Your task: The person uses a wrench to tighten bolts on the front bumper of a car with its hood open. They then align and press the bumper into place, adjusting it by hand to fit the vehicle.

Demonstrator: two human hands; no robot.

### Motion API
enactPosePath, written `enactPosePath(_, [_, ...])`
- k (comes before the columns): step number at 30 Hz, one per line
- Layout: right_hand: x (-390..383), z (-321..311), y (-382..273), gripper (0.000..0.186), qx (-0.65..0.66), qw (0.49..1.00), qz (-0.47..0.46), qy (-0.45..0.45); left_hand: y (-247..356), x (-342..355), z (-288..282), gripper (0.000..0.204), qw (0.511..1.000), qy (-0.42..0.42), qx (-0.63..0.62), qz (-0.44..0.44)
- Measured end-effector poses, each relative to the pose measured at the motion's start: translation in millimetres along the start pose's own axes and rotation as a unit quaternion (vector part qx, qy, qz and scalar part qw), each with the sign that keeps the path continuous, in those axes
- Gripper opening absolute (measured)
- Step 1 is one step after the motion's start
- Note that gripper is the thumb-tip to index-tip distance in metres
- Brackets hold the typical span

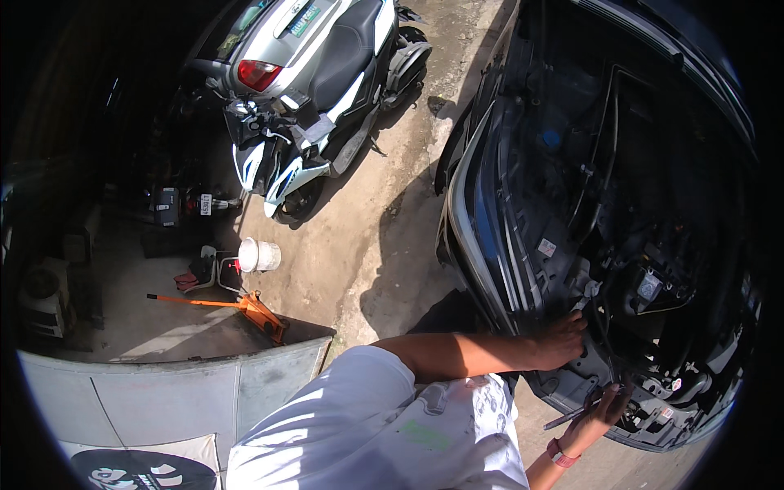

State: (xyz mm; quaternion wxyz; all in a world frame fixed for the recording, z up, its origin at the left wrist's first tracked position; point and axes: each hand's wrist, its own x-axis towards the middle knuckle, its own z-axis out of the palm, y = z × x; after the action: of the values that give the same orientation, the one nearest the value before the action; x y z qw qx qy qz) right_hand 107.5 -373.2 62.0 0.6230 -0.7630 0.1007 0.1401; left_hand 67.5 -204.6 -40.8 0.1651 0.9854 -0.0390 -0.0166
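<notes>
In the open engine bay of a dark car, both of my hands are at work near the front edge. My left hand is closed, with its fingers curled at the inner side of the front panel; whatever they grip is hidden. Nearer to me, my right hand, with a reddish watch on its wrist, is closed around a slim dark hand tool. The tool's handle sticks out toward my body; its exact kind cannot be made out. Dark hoses and a boxy part with a pale label lie beyond my hands.
A white and blue scooter stands by a silver car at the upper left. On the ground are a white bucket and an orange floor jack with a long handle. A grey panel stands at lower left.
</notes>
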Motion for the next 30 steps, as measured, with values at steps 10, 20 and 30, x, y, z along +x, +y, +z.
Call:
enactPosePath(10, [-3.5, 22.5, -13.3, 0.046, -0.011, 0.997, -0.042, -0.056, 14.3, 9.6, 52.0, 0.015, 0.999, -0.012, 0.046, -0.014])
enactPosePath(20, [-7.9, 23.0, -1.6, 0.044, -0.021, 0.997, -0.050, -0.056, 3.2, 0.0, 84.3, 0.011, 0.990, 0.135, -0.025, 0.005])
enactPosePath(30, [2.2, 13.6, 14.9, 0.041, 0.000, 0.997, -0.035, -0.073, 6.6, 14.2, 77.2, 0.011, 0.988, 0.149, 0.030, 0.014])
